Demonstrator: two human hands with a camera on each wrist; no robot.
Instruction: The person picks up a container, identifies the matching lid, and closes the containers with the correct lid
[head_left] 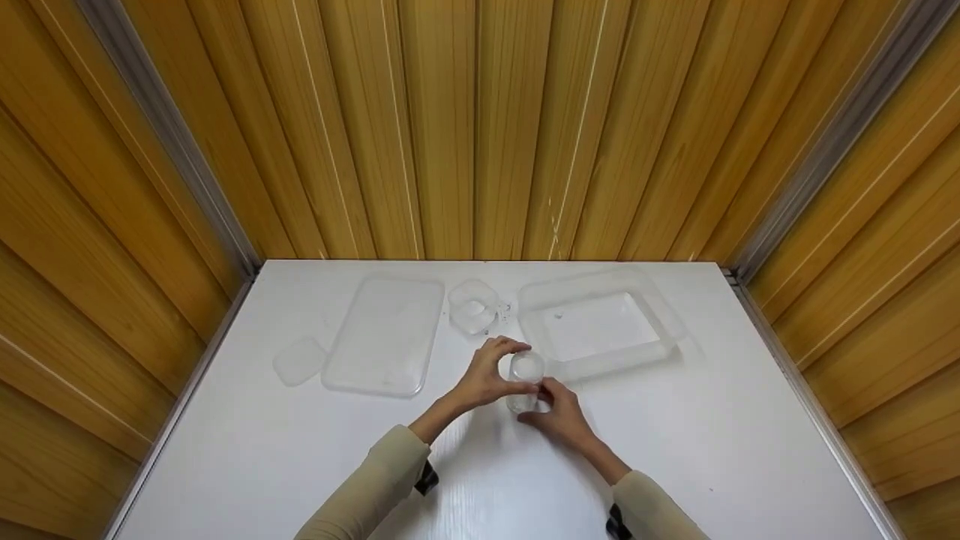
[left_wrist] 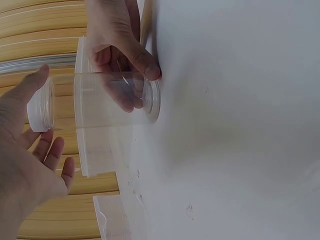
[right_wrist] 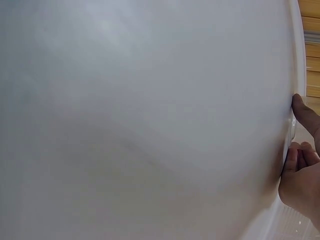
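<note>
A clear plastic jar [left_wrist: 95, 102] with a white lid [left_wrist: 38, 112] stands upright at the table's middle, its base on or very near the white surface. In the head view the lid [head_left: 527, 366] shows from above, between both hands. My left hand [head_left: 486, 379] holds the lid, thumb on one side and fingers on the other. Lower down, my right hand [head_left: 559, 412] grips the jar near its base; the left wrist view shows that hand [left_wrist: 115, 42] with fingers behind the clear wall. Only part of the right hand [right_wrist: 302, 185] appears in its own wrist view.
Behind and right stands a large clear rectangular container [head_left: 611, 365]. A flat rectangular translucent lid [head_left: 386, 334] lies to the left, with a smaller square lid [head_left: 298, 361] beyond it. A small clear container [head_left: 474, 321] sits at the back middle, near tiny specks. Wood-patterned panels surround the table.
</note>
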